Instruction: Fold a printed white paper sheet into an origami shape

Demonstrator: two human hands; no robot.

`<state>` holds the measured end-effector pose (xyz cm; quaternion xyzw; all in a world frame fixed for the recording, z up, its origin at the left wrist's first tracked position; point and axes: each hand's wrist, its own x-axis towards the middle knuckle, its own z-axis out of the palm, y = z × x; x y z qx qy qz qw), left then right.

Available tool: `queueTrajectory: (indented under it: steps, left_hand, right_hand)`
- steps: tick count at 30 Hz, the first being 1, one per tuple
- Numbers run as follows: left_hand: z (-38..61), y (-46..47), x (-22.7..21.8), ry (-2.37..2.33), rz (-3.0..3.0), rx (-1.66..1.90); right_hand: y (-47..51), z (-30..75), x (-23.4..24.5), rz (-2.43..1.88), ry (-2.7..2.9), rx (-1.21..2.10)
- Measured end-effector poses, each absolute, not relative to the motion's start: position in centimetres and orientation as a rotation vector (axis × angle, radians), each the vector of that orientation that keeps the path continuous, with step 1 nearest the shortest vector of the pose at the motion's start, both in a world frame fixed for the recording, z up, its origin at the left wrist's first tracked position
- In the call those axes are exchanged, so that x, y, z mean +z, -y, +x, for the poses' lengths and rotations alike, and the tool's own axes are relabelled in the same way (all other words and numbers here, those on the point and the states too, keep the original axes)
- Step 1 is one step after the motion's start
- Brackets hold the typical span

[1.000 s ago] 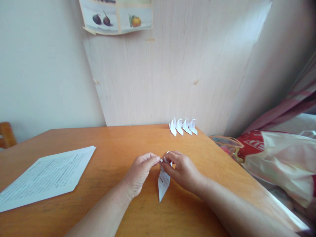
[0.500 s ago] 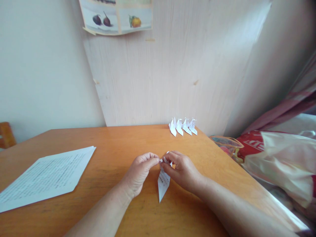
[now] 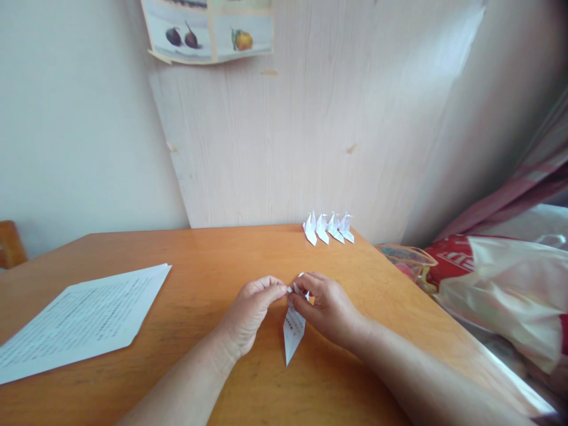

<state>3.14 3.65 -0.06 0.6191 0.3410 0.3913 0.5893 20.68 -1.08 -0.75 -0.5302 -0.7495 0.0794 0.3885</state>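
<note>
A folded paper piece [image 3: 293,332], white with printed text, hangs or rests with its long point toward me at the middle of the table. My left hand [image 3: 255,305] pinches a small tip at its upper left between thumb and forefinger. From the other side, my right hand [image 3: 326,305] grips the upper part, thumb in front and fingers bent over it. The fingers hide most of the top folds. Farther back, several folded paper cranes [image 3: 322,229] stand in a row near the table's far right corner.
A stack of printed sheets [image 3: 89,322] lies on the left of the wooden table [image 3: 213,251]. Beyond the right edge are a white plastic bag [image 3: 510,296] and a red bag [image 3: 450,257]. A fruit picture poster [image 3: 210,35] hangs on the board behind.
Almost nothing differs. Both hands keep their grip on the folded paper, and the view has shifted very slightly.
</note>
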Motion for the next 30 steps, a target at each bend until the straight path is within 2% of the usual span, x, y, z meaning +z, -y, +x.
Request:
queueTrajectory:
  steps: [20,30]
  left_hand:
    - [3.07,-4.02,-0.40,-0.785,1.403,0.943]
    - [3.09,-3.82,-0.25,-0.762,1.389,0.928]
  right_hand:
    - [0.91,20.66,-1.05,-1.338,1.879,0.210]
    - [1.37,20.67,-0.84,-1.174,1.752,0.284]
